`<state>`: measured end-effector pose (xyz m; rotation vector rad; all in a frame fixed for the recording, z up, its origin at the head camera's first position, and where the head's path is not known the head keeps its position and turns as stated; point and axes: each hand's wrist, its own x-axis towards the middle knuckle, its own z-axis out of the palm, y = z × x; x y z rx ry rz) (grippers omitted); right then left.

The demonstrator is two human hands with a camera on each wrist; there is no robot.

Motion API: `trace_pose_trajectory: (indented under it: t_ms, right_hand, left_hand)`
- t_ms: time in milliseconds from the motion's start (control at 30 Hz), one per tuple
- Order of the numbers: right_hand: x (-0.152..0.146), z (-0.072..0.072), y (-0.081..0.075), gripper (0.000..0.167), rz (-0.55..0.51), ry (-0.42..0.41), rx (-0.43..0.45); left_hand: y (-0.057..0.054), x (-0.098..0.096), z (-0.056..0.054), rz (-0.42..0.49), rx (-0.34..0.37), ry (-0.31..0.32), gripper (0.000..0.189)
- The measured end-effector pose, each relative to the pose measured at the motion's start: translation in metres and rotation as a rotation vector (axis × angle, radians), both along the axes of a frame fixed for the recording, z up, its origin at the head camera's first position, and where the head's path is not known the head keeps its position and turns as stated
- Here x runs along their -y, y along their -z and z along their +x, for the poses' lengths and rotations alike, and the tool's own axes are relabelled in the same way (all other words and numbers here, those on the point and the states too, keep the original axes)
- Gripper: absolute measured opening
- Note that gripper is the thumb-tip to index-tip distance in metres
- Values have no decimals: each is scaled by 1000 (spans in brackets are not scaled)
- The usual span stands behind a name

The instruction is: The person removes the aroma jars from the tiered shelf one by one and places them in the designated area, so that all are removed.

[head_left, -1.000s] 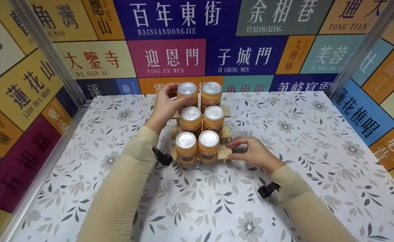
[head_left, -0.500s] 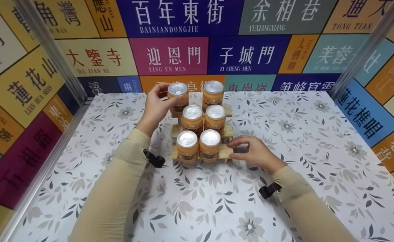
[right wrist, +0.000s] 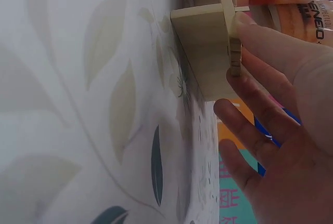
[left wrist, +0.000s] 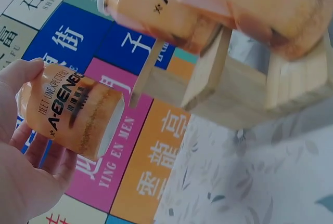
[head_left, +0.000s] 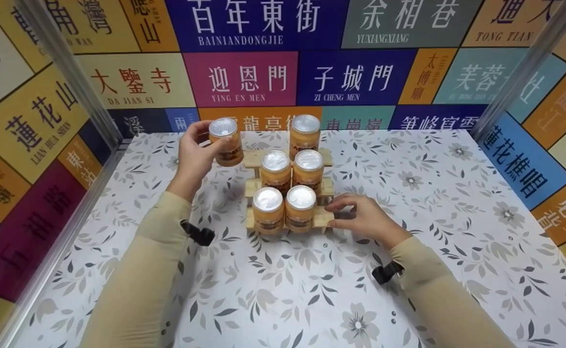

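Note:
My left hand grips an orange-labelled drink can with a silver lid, off the left end of a stepped wooden rack. In the left wrist view that can is apart from the rack, its pale base uncovered. Thumb and fingers of my right hand pinch the right end of the rack's lowest step. Matching cans stand upright on the rack: one on the top step, two on the middle step, two on the lowest.
The rack stands on a table covered with a leaf-and-flower print. Behind it rises a wall of coloured signs, with similar panels at the left and right. Clear upright strips mark the corners.
The left hand has carried its can leftward, away from the one beside it on the top step and past the rack's end. The right hand has kept its place.

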<state>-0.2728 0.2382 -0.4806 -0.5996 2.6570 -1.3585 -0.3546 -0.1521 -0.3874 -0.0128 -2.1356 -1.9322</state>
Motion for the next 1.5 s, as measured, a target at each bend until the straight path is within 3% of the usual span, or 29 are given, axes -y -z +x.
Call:
trace_pose_trajectory:
  t_ms: [167, 300, 500, 767, 900, 1067, 1500]
  right_hand:
    - [0, 0, -2, 37, 38, -9, -24]
    - [0, 0, -3, 36, 46, -11, -23]
    - [0, 0, -1, 36, 34, -15, -25]
    - [-1, 0, -1, 33, 14, -19, -26]
    - [0, 0, -3, 33, 30, -27, -32]
    - [0, -1, -4, 34, 58, -29, -36]
    - [2, -1, -4, 36, 38, -32, -11]
  left_hand:
    - [9, 11, 1, 3, 22, -50, 55]
    - [19, 15, 3, -51, 78, -64, 56]
    - [43, 18, 6, -140, 174, -30, 57]
    - [68, 21, 6, -183, 230, 4, 60]
    - [75, 20, 6, -190, 261, 10, 63]
    - [83, 19, 5, -188, 243, 22, 63]
    - [89, 22, 2, -173, 263, 50, 59]
